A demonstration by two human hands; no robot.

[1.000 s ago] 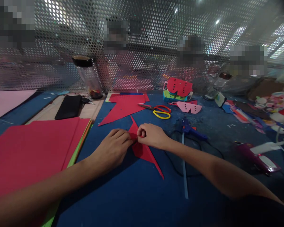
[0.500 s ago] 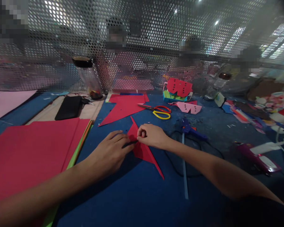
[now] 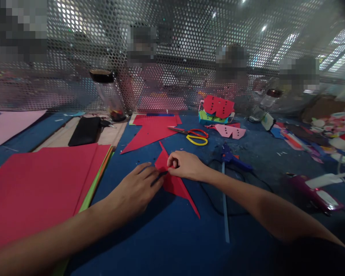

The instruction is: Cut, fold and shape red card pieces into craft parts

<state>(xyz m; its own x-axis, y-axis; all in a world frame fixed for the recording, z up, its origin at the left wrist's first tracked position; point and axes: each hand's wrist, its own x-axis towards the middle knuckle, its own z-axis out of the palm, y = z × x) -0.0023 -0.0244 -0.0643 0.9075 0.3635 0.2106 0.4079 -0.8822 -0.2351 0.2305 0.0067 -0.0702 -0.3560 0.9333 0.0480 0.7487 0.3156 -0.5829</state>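
Note:
A folded piece of red paper (image 3: 175, 186) lies on the blue table, one narrow folded edge running along its right side. My right hand (image 3: 186, 165) is closed with thumb and fingertips together on that folded edge. My left hand (image 3: 136, 188) rests at the paper's left side, its fingers stretched out and slightly apart, fingertips at the sheet. Just beyond my hands are scissors (image 3: 195, 136) with one red and one yellow handle. A larger cut red sheet (image 3: 152, 132) lies behind them.
Red sheets (image 3: 40, 180) are stacked at left, near a black phone (image 3: 84, 131). A blue glue gun (image 3: 232, 158) with its cord lies right, under-arm. A jar (image 3: 110, 96), paper masks (image 3: 218, 106), a purple device (image 3: 316, 193) and scraps stand around. A perforated metal screen (image 3: 172, 76) closes the back.
Little differs. My left fingers have shifted slightly at the paper's edge. My right hand keeps its pinch on the folded edge, and the view has moved a touch.

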